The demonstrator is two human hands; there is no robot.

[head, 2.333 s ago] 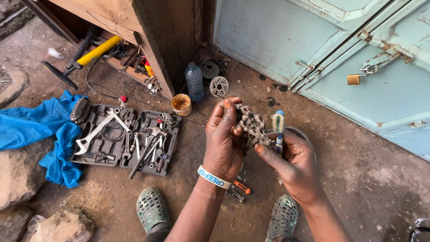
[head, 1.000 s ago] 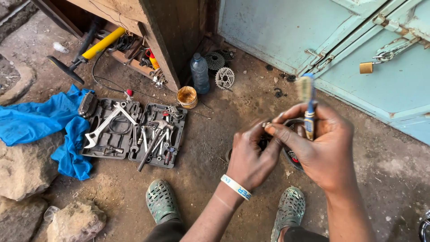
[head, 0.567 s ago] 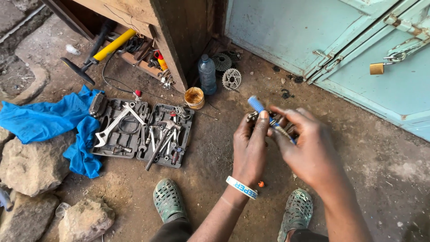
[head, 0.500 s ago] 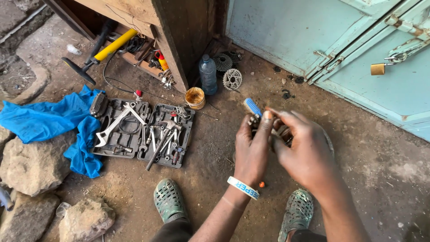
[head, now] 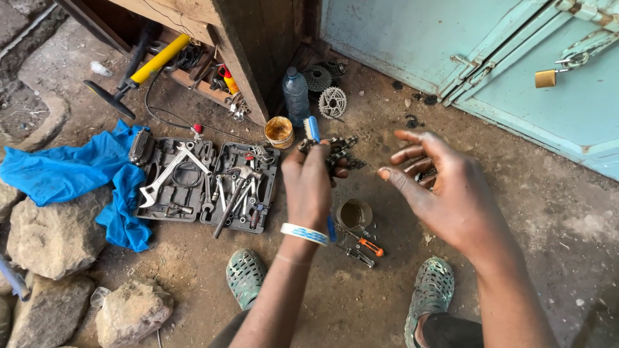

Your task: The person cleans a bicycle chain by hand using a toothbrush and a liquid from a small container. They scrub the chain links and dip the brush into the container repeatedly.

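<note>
My left hand (head: 308, 187) at frame centre pinches the bunched chain (head: 335, 151) and blue brush (head: 312, 128); right hand (head: 445, 190) hangs spread, empty. I'd grip firmly, keeping links gathered.

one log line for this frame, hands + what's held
left hand: grips bike chain and blue brush | right hand: open, empty, apart from chain | below: small tin, orange screwdriver on ground

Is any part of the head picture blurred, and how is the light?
Head view: right hand slightly motion-blurred; left hand, chain and tool case sharp; light soft and even, no glare, only faint shadows.
</note>
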